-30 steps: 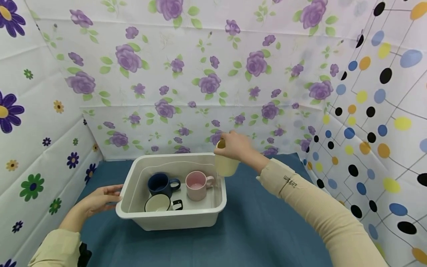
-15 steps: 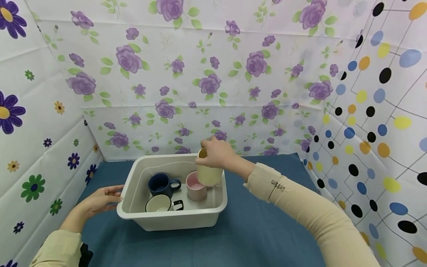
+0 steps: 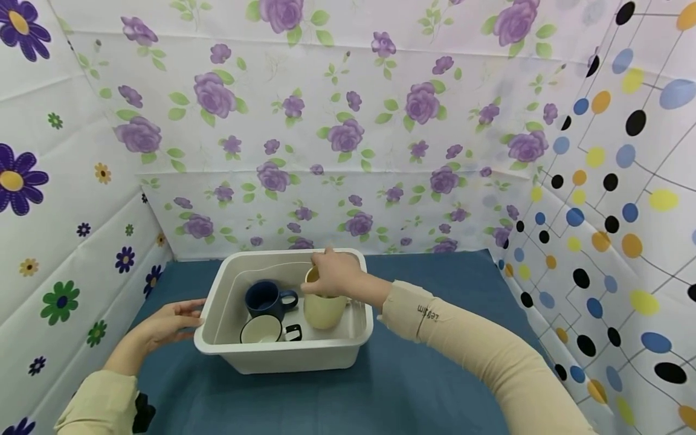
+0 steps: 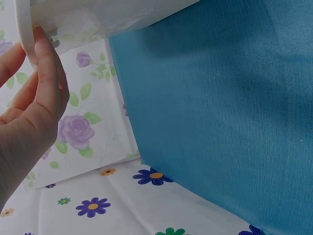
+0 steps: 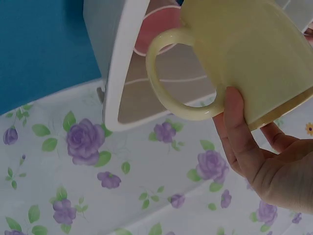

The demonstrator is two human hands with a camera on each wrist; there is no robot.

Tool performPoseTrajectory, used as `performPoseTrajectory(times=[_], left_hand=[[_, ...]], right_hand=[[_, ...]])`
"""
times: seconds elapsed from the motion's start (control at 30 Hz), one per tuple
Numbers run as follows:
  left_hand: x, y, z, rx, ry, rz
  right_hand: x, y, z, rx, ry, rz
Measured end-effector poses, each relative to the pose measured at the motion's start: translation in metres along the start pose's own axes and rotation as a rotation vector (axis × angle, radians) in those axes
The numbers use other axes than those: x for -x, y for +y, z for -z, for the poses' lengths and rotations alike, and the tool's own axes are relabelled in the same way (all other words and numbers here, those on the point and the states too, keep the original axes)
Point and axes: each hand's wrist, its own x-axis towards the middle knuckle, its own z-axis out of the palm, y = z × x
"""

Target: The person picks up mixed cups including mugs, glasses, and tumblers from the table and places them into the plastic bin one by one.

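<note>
My right hand (image 3: 338,273) grips a pale yellow mug (image 3: 324,313) near its top rim. The mug is inside the right half of a white plastic tub (image 3: 288,360), hiding nearly all of a pink mug in the head view. In the right wrist view, the yellow mug's handle (image 5: 161,93) shows, with the pink mug (image 5: 157,29) behind it. A navy mug (image 3: 263,299) and a cream mug (image 3: 261,330) with a black handle stand in the tub's left half. My left hand (image 3: 165,326) holds the tub's left rim between thumb and fingers.
The tub stands on a blue cloth (image 3: 435,338). A rose-print sheet (image 3: 348,199) hangs behind, a flower-print sheet (image 3: 76,254) on the left and a dotted sheet (image 3: 609,254) on the right.
My right hand has moved the yellow mug left and down, from above the tub's right rim into the tub, over the pink mug. My left hand has stayed at the rim.
</note>
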Motion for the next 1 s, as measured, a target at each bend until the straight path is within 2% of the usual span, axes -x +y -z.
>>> performPoseTrajectory(times=[0.17, 0.43, 0.73, 1.0], left_hand=[[0.001, 0.001, 0.001, -0.001, -0.005, 0.001], [0.001, 0.002, 0.000, 0.001, 0.008, 0.010], [-0.001, 0.003, 0.000, -0.011, 0.006, 0.006], [0.001, 0.003, 0.001, 0.003, -0.004, -0.007]], right_hand=[[-0.003, -0.001, -0.014, -0.056, -0.035, -0.025], [-0.008, -0.002, -0.034, -0.071, -0.065, -0.038], [-0.012, 0.003, -0.059, -0.174, -0.100, -0.113], [-0.014, -0.002, -0.075, -0.137, -0.082, -0.140]])
